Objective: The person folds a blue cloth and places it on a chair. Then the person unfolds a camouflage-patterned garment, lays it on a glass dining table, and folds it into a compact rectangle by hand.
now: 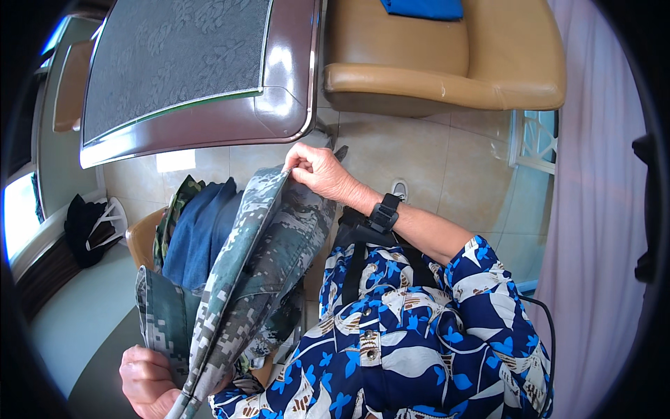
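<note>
A camouflage-patterned garment (pixel 261 251) in grey and green hangs stretched between my hands, left of my body. The fingers of my right hand (pixel 316 170) pinch its upper edge, close to the corner of the table. At the lower left, my left hand (pixel 149 382) is closed on the garment's other end, with part of the hand behind the cloth. Behind the garment, blue denim clothing (pixel 196 225) and a green camouflage piece (pixel 180 209) lie over a tan chair (pixel 144 235).
A dark wooden table (pixel 209 125) with a grey patterned cover stands ahead. Right of it is a tan leather armchair (pixel 408 78) holding folded blue cloth (pixel 424 8). A pale curtain (pixel 591 209) hangs at the right. Black cloth (pixel 81 230) lies at the far left.
</note>
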Demonstrator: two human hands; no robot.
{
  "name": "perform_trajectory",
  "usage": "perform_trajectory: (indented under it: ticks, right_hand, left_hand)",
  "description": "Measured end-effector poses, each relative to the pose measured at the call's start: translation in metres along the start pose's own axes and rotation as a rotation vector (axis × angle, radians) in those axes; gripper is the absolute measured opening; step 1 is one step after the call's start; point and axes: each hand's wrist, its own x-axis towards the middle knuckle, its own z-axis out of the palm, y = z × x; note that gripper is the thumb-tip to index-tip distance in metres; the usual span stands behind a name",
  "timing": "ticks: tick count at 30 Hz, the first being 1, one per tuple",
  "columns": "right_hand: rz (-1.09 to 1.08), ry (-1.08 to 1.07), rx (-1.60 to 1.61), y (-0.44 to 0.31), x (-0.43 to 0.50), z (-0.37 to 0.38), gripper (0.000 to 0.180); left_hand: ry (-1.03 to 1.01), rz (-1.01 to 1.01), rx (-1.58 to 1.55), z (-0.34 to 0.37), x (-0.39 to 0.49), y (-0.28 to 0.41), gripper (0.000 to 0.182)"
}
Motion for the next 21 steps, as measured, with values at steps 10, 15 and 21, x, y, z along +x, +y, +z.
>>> perform_trajectory:
  ticks: [10,15,21]
  right_hand:
    - [-0.334,-0.154,-0.224,-0.005,-0.009,-0.010,0.016]
    - [-0.429,-0.281,-0.492,-0.012,-0.040,-0.012,0.034]
    - [-0.579,-0.154,-0.619,0.004,-0.048,0.007,0.018]
  left_hand:
    - [0.189,0.155,0.254,0.023,-0.001,-0.002,0.061]
    - [0.099,-0.159,-0.158,-0.011,-0.011,-0.023,0.063]
    - [-0.103,-0.132,-0.439,-0.036,-0.012,-0.047,0.065]
